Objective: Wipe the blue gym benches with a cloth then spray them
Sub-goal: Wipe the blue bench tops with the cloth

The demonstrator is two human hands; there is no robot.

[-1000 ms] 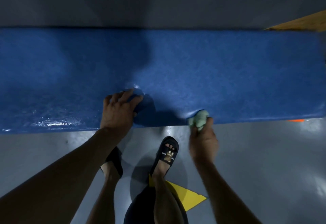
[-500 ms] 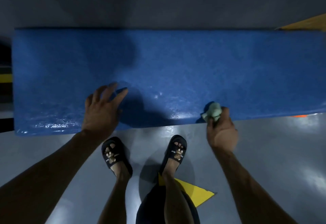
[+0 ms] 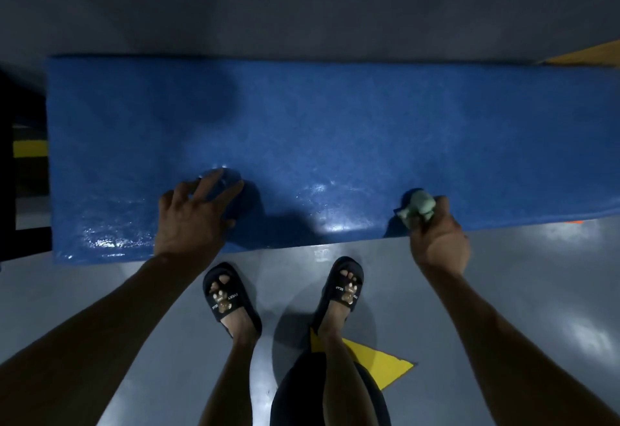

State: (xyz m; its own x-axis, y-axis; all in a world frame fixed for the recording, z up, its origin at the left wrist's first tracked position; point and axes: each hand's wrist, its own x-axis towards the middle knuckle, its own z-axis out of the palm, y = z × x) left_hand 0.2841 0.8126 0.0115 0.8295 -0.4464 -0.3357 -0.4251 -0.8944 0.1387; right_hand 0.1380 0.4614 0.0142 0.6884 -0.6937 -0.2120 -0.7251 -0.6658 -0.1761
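A long blue gym bench (image 3: 335, 130) runs across the view, and its near edge shines wet. My left hand (image 3: 191, 221) presses on the near left part of the bench, fingers spread over a dark blue cloth (image 3: 223, 182) bunched under the fingertips. My right hand (image 3: 437, 241) sits at the bench's front edge further right. It is shut on a small pale green object (image 3: 419, 206) that touches the bench surface; whether this is a cloth or a sprayer head is unclear.
My feet in black slippers (image 3: 224, 298) stand on the grey floor just before the bench. A yellow floor marking (image 3: 375, 363) lies under my right leg. The bench's left end borders a dark gap with a yellow stripe (image 3: 28, 148). A wooden edge (image 3: 590, 55) shows far right.
My right hand has slid right along the front edge with the green object. My left hand lifted its fingers flat, then came down again on the blue cloth. The bench's left end came into view.
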